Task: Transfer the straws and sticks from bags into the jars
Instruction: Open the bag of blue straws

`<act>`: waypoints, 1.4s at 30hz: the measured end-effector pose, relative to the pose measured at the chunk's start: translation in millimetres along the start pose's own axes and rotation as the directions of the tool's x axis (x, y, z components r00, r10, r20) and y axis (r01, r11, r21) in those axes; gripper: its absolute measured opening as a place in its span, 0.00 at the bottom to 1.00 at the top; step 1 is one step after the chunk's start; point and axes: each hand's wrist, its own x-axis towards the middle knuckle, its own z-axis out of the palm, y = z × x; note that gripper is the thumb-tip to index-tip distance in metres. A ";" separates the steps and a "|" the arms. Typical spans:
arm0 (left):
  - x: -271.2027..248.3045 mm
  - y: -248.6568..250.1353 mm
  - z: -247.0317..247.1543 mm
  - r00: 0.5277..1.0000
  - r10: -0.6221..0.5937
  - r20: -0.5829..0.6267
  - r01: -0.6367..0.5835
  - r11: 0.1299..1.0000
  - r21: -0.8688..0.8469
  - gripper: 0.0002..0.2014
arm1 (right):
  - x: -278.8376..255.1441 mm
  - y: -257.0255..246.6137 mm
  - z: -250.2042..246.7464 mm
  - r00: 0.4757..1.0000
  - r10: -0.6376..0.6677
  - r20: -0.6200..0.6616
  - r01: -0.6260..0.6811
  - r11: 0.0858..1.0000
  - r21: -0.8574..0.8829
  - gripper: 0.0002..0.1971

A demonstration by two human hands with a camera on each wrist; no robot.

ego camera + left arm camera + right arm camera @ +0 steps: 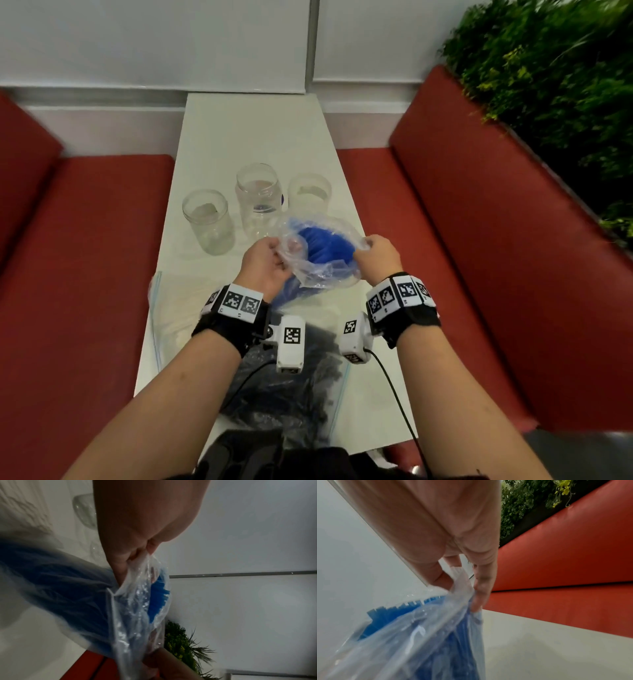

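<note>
A clear plastic bag (322,270) full of blue straws (325,245) is held upright above the white table (246,137), its mouth spread wide. My left hand (265,262) pinches the bag's left rim (137,563). My right hand (375,255) pinches the right rim (462,586). The blue straws (393,612) stick up inside the mouth. Three clear jars stand behind the bag: a left jar (209,222), a taller middle jar (258,200) and a right jar (310,193), all without straws.
A flat bag of pale sticks (174,308) lies on the table's near left. A bag of dark sticks (291,394) lies under my wrists. Red benches (85,274) flank the narrow table, and a plant wall (548,85) rises at the right.
</note>
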 end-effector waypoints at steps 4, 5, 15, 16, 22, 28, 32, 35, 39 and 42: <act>-5.4 -4.4 -6.6 0.987 0.157 0.020 -0.158 0.987 0.016 0.15 | 5.7 2.7 3.8 0.995 0.011 -0.103 0.006 0.987 0.161 0.16; -6.9 -5.7 -8.3 0.978 0.206 0.028 -0.208 0.977 0.050 0.20 | 7.2 2.5 6.1 0.998 0.038 -0.054 -0.021 0.958 0.286 0.15; -7.5 4.3 -9.0 0.791 0.497 0.357 -0.503 0.196 0.842 0.41 | 26.9 6.1 23.7 0.904 0.100 0.415 -0.370 0.668 0.646 0.09; -7.1 6.2 -7.7 0.791 0.468 0.395 -0.517 0.164 0.840 0.38 | 28.1 5.5 25.7 0.910 0.089 0.404 -0.342 0.710 0.615 0.09; 3.5 16.3 -2.6 0.833 0.361 0.419 -0.461 0.034 0.887 0.30 | 36.7 -4.5 30.8 0.911 -0.052 0.410 -0.177 0.848 0.500 0.11; 7.3 19.7 2.5 0.743 0.586 0.325 -0.479 0.125 0.869 0.17 | 40.0 -20.2 27.8 0.859 -0.117 0.498 -0.178 0.844 0.506 0.14; 7.7 29.1 6.8 0.908 0.415 -0.056 -0.311 0.759 0.573 0.12 | 50.3 -21.2 21.7 0.866 -0.046 0.497 -0.217 0.862 0.459 0.23; 10.5 31.1 2.5 0.970 0.240 -0.027 -0.218 0.917 0.334 0.14 | 58.1 -22.9 23.5 0.862 -0.021 0.506 -0.180 0.921 0.345 0.33; 23.5 19.2 -9.5 0.922 0.378 -0.080 -0.276 0.790 0.548 0.16 | 66.6 -18.8 36.7 0.856 0.067 0.513 -0.238 0.932 0.274 0.31; 26.4 14.7 -15.2 0.848 0.527 0.057 -0.394 0.555 0.733 0.27 | 68.7 -19.9 44.3 0.863 0.058 0.501 -0.199 0.952 0.233 0.29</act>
